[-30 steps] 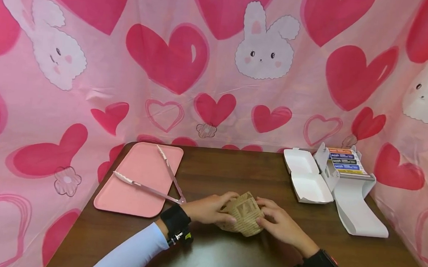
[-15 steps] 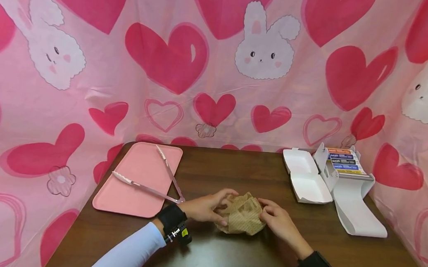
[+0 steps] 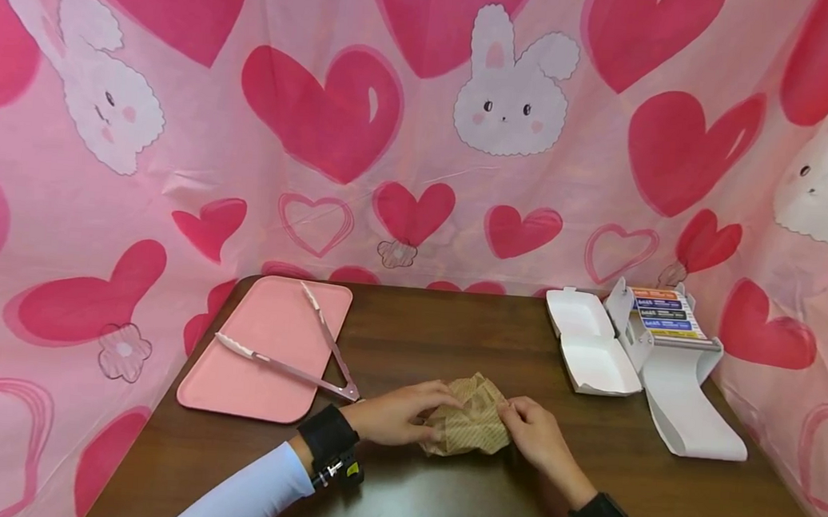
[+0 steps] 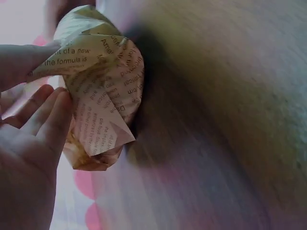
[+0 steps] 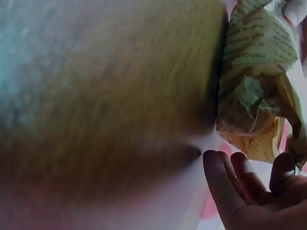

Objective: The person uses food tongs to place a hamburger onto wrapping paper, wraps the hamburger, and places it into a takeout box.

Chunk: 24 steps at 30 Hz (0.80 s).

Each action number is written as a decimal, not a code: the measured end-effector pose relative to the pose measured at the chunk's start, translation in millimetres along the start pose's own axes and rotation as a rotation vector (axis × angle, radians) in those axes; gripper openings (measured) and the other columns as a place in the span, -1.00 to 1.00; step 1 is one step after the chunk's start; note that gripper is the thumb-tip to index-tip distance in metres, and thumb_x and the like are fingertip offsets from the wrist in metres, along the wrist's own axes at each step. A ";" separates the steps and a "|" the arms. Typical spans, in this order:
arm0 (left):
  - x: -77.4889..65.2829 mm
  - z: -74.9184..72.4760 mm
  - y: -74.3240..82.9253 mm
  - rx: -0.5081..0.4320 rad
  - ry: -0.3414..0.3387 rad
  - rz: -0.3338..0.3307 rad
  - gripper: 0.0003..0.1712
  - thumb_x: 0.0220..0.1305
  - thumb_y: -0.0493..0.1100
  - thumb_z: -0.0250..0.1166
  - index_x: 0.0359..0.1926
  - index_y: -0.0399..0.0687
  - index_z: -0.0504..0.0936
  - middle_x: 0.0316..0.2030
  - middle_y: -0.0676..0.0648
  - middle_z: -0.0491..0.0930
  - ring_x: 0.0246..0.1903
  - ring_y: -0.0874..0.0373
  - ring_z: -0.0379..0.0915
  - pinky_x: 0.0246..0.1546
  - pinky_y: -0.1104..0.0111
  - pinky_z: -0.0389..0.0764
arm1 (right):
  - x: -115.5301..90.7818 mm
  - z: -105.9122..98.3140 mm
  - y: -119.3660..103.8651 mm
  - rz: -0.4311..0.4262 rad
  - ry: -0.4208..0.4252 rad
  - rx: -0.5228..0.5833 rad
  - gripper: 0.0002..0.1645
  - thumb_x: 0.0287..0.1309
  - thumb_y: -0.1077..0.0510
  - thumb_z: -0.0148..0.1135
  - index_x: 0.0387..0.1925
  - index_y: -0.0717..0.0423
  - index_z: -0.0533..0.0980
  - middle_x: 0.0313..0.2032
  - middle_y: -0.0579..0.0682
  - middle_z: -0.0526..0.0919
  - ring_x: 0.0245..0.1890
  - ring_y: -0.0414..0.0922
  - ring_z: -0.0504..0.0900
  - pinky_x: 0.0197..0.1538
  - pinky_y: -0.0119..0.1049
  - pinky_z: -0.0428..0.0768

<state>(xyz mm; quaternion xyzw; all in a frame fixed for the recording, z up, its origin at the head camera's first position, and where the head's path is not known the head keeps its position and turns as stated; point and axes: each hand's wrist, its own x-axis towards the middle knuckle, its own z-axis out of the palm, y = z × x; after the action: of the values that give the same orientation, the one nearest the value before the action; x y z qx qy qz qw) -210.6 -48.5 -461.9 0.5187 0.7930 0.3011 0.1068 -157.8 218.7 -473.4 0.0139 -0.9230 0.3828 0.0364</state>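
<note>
A crumpled bundle of brown newsprint-patterned wrapping paper (image 3: 473,419) sits on the table in front of me; whatever it may wrap is hidden. From its left side my left hand (image 3: 406,414) holds it, fingers over the top and thumb at the near side. A folded flap (image 4: 72,60) lies by those fingers in the left wrist view. At the right end, my right hand (image 3: 537,434) pinches a loose edge of the paper between thumb and finger. The right wrist view shows that end (image 5: 261,108) gathered and partly open, the other fingers stretched out below.
On the left lies a pink tray (image 3: 268,384) with spread tongs (image 3: 332,345) across it. At the back right stand an open white takeaway box (image 3: 600,364) and a dispenser (image 3: 665,320) with a white paper strip (image 3: 694,418) trailing forward on the dark wooden table (image 3: 424,323).
The paper's folds have shifted and its flat top has become crumpled. My left fingers have moved over the top, and my right hand has gone from the side to pinching the right edge.
</note>
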 end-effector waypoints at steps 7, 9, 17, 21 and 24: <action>-2.0 3.1 9.8 0.216 -0.028 -0.061 -0.26 0.31 -0.05 0.41 0.44 -0.06 0.36 0.40 -0.06 0.37 0.51 -0.15 0.04 0.49 0.00 0.07 | 0.7 7.4 4.2 -0.192 0.158 -0.081 -0.54 0.21 0.15 0.36 -0.71 -0.05 0.34 -0.27 -0.02 0.66 -0.22 -0.07 0.62 -0.16 -0.22 0.55; -1.3 3.1 11.2 0.264 -0.020 -0.047 -0.25 0.28 -0.02 0.43 0.42 -0.06 0.39 0.36 -0.06 0.40 0.49 -0.15 0.09 0.47 -0.04 0.08 | 0.7 9.2 6.1 -0.302 0.241 -0.136 -0.52 0.11 0.22 0.43 -0.71 -0.07 0.31 -0.20 0.07 0.65 -0.13 0.04 0.61 -0.12 -0.11 0.56; 0.7 6.1 2.9 0.167 -0.008 -0.071 -0.24 0.23 -0.08 0.48 0.41 -0.06 0.41 0.33 -0.04 0.41 0.45 0.02 0.16 0.48 0.19 0.14 | 2.6 10.8 7.6 -0.468 0.239 -0.135 -0.51 0.08 0.35 0.41 -0.64 -0.09 0.29 -0.13 0.10 0.68 -0.14 -0.01 0.66 -0.23 -0.21 0.56; 0.8 6.9 3.0 0.145 0.004 -0.102 -0.20 0.24 -0.06 0.47 0.44 -0.08 0.37 0.41 -0.04 0.24 0.43 0.10 0.11 0.41 0.31 0.25 | 2.8 10.2 5.5 -0.387 0.211 -0.112 -0.56 0.12 0.33 0.39 -0.61 -0.07 0.33 -0.30 -0.05 0.63 -0.34 -0.17 0.56 -0.32 -0.33 0.48; 1.3 6.2 4.4 0.210 -0.002 -0.089 -0.21 0.27 -0.04 0.44 0.44 -0.13 0.37 0.46 -0.05 0.19 0.42 0.10 0.09 0.39 0.33 0.26 | 3.6 9.9 4.7 -0.364 0.197 -0.106 -0.66 0.09 0.36 0.41 -0.50 -0.02 0.41 -0.34 -0.09 0.54 -0.39 -0.22 0.46 -0.35 -0.36 0.44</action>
<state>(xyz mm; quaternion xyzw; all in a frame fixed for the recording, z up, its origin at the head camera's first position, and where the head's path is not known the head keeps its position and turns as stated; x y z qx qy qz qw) -204.8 -43.8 -464.1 0.4916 0.8423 0.2111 0.0659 -162.3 215.0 -483.4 0.1410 -0.9161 0.3204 0.1955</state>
